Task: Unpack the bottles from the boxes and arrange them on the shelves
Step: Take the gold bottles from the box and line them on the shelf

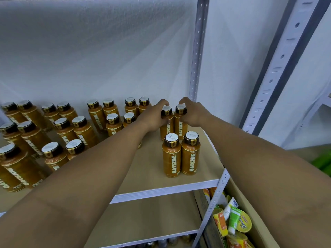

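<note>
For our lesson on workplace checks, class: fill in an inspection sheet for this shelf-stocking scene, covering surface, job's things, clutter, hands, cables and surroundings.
Surface: tan shelf board with a white front edge.
Job's things: upright orange bottles grouped across the shelf; front pair near the right end; left rear bottle and right rear bottle behind it.
Clutter: nothing seen on this shelf.
Hands: left hand grips the left rear bottle at its cap; right hand grips the right rear bottle likewise.
Cables: nothing seen.
Surroundings: white wall, metal upright, lower shelf, cardboard box holding packets at lower right.
</note>
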Tool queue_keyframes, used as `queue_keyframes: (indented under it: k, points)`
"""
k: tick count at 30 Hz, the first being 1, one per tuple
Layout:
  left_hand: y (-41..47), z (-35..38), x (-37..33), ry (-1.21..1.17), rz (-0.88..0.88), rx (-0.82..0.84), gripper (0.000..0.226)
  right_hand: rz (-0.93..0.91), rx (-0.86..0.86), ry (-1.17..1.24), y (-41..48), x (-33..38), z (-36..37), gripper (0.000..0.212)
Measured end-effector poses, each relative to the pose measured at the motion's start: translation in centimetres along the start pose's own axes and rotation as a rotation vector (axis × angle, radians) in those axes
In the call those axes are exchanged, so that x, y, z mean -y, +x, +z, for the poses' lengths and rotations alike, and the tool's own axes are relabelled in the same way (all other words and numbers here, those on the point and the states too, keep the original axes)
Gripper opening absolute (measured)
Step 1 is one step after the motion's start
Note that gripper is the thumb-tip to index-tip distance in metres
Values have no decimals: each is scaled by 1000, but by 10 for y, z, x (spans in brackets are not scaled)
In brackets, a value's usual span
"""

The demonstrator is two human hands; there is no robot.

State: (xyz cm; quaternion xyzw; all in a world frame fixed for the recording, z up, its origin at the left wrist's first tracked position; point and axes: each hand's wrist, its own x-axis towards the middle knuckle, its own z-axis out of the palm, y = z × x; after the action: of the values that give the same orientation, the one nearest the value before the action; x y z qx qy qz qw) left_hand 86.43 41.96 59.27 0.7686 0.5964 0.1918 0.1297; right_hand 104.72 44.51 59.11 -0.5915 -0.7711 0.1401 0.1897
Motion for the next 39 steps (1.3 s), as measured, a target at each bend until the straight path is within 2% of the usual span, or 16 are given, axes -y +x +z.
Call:
queue_keyframes:
  k: [14, 19, 24, 31, 39]
  points:
    - [0, 2, 5, 25, -30, 22, 64, 9, 46, 5, -6, 3, -4, 61]
    - [-6, -10, -2, 49, -5, 19, 64, 26, 69, -7, -11, 9, -14, 71]
    - [-22, -32, -9, 63, -13, -28, 56, 17, 46, -50, -22, 24, -34, 71]
    - [-66, -79, -13, 37, 18, -119, 30, -94, -78, -89, -46, 68, -52, 50]
    - [-138, -131, 26, 57, -32, -199, 24, -237, -131, -23, -79, 138, -43, 31]
